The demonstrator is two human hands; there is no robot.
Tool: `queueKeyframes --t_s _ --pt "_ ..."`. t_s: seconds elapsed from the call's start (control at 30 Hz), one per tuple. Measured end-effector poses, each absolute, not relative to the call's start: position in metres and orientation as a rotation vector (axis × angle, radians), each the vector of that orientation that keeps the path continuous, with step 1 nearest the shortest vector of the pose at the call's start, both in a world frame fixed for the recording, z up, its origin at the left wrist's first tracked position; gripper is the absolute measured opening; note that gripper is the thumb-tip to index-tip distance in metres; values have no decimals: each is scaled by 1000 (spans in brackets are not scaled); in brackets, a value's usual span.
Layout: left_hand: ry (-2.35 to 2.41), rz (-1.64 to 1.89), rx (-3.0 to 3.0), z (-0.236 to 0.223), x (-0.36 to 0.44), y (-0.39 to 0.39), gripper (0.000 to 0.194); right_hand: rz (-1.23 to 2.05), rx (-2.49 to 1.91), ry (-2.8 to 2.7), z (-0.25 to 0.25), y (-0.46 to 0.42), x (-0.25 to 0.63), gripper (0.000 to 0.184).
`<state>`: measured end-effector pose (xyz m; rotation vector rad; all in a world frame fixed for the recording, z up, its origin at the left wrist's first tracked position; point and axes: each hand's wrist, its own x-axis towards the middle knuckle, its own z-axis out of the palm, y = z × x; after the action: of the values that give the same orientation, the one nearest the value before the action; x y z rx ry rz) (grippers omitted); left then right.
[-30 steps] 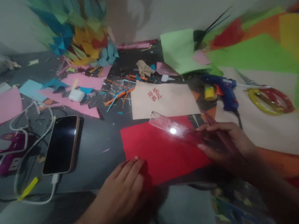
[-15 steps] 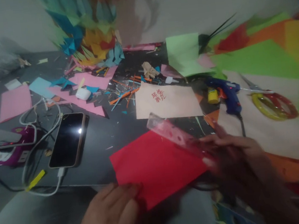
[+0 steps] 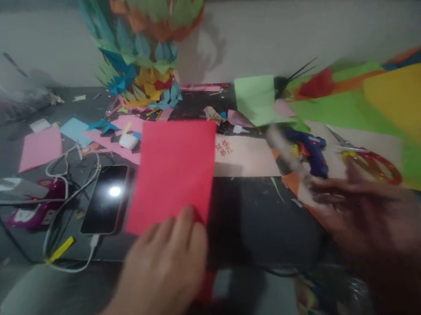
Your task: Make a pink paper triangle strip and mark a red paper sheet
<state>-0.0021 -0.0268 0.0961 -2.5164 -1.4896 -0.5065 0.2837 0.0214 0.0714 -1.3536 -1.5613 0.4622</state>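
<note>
My left hand (image 3: 165, 267) grips the lower edge of a red sheet of paper (image 3: 176, 171), its fingers closed on it. The sheet is tilted up over the dark table and covers part of a beige sheet (image 3: 246, 156) with red handwriting. To the right, my right hand (image 3: 370, 216) is smeared by motion but closed on a clear ruler (image 3: 287, 152), which points up and away, apart from the red sheet. Behind the ruler lies a blue glue gun (image 3: 313, 149). Scissors (image 3: 378, 162) with red and yellow handles are partly hidden behind my right hand.
A phone (image 3: 106, 201) on a white cable and a purple power strip (image 3: 37, 208) lie at left. A folded-paper sculpture (image 3: 142, 49) stands at the back. Pink paper (image 3: 40, 148), a pale green sheet (image 3: 255, 97) and larger green and yellow sheets (image 3: 408, 106) lie about.
The red sheet has turned and moved up and left in my left hand. My right hand has moved right with the ruler, away from the sheet. The camera view has shifted slightly.
</note>
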Motion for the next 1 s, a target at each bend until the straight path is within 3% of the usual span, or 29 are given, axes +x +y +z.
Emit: queueKeyframes --t_s 0.07,0.17,0.33,0.5,0.67,1.0 --pt "-1519 -287 -2547 80 37 -20 16 474 -1362 -1706 60 23 276 28" --pt "-1674 -225 -2589 51 69 -15 12 436 -1336 -2029 47 29 275 28" --pt "-1871 -359 -2535 37 84 -18 8 454 -1308 -2241 37 43 283 27" --pt "-1885 -519 -2561 44 87 -23 25 522 -1157 -2416 28 53 282 26" --pt "-1686 -715 -2615 41 73 -25 8 476 -1038 -2464 21 56 283 27" --pt "-1658 -830 -2541 18 54 -14 8 509 -1019 -2505 13 60 290 34"
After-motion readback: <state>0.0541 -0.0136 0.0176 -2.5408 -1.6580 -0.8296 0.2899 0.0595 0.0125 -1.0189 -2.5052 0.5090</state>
